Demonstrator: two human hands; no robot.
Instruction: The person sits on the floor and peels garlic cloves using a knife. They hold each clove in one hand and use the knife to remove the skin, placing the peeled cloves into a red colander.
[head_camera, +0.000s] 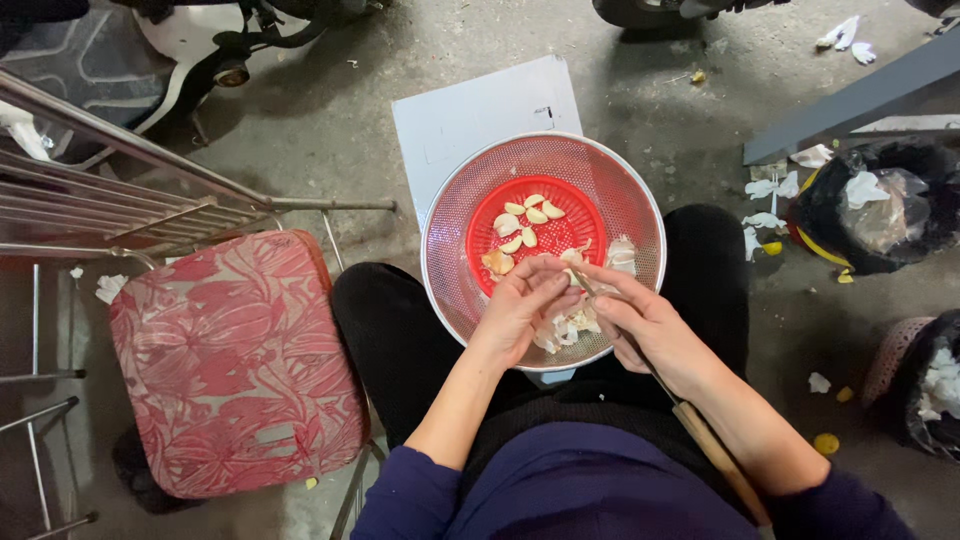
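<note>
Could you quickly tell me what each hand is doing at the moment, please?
Left hand: fingers closed on a garlic clove over the colander.
Right hand: closed around a knife, its tip at the clove.

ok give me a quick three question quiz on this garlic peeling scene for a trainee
1. True or false: the peeled cloves lie in the red inner basket.
2. Which hand holds the wooden-handled knife? A) left hand B) right hand
3. What stands to the person's left, beside the knee?

Key
1. True.
2. B; the handle runs back along the right forearm.
3. A chair with a red patterned cushion.
</note>
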